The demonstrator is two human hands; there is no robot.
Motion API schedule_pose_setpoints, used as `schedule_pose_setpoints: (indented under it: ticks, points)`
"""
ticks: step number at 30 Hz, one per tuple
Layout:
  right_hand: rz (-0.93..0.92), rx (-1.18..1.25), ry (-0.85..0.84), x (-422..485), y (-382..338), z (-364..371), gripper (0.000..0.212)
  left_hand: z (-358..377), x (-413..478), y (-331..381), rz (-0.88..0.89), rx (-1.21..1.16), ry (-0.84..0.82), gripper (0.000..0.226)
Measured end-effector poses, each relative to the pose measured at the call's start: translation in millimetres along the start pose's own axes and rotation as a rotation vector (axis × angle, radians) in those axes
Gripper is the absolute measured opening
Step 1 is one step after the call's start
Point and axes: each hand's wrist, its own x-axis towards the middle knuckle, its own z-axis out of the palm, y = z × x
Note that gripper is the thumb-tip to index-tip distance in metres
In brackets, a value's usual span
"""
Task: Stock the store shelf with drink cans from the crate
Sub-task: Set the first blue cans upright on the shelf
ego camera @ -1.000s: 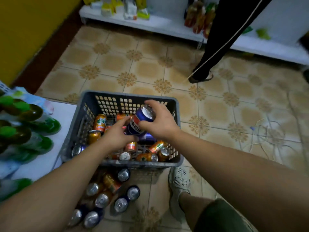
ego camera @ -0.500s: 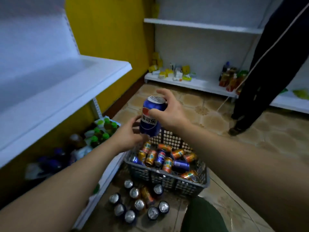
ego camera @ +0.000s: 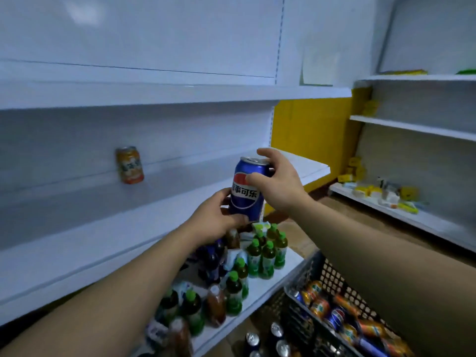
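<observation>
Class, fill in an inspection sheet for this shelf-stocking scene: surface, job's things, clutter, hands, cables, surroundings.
Surface: white middle shelf, carrying one upright orange can near its back wall.
Job's things: blue can held upright in front of the shelf; grey crate at lower right, holding more cans.
Clutter: green-capped bottles on the bottom shelf; loose cans on the floor.
Hands: left hand grips the blue can's base; right hand holds its top.
Cables: nothing seen.
Surroundings: yellow wall; side shelving with yellow packets.
</observation>
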Motion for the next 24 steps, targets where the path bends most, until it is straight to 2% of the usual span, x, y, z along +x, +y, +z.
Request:
schedule_pose_setpoints:
  ticks: [8, 12, 14, 16, 18, 24]
  points:
    - [-0.052, 0.077, -0.277, -7.5, -44.2, 136.1, 0.060, -108.4, -77.7, -49.6, -0.154, 0.068, 0.241, 0.056]
    - [-0.079, 0.034, -0.419, -11.8, -57.8, 208.4, 0.056, -163.1, -112.6, -83.1, -0.250, 0.123, 0.279, 0.050]
    - [-0.107, 0.025, -0.482, -13.1, -63.4, 243.0, 0.052, -193.0, -130.3, -102.1, -0.280, 0.272, 0.293, 0.053]
    - [-0.139, 0.019, -0.528, -13.0, -69.3, 271.5, 0.053, -221.4, -150.5, -116.3, -0.375, 0.539, 0.279, 0.060]
    - [-0.182, 0.007, -0.587, -10.4, -76.6, 295.5, 0.052, -248.0, -172.2, -129.9, -0.478, 0.706, 0.284, 0.066]
    - [-0.307, 0.055, -0.688, -12.5, -84.9, 359.0, 0.052, -316.5, -234.5, -155.7, -0.905, 0.898, 0.280, 0.083]
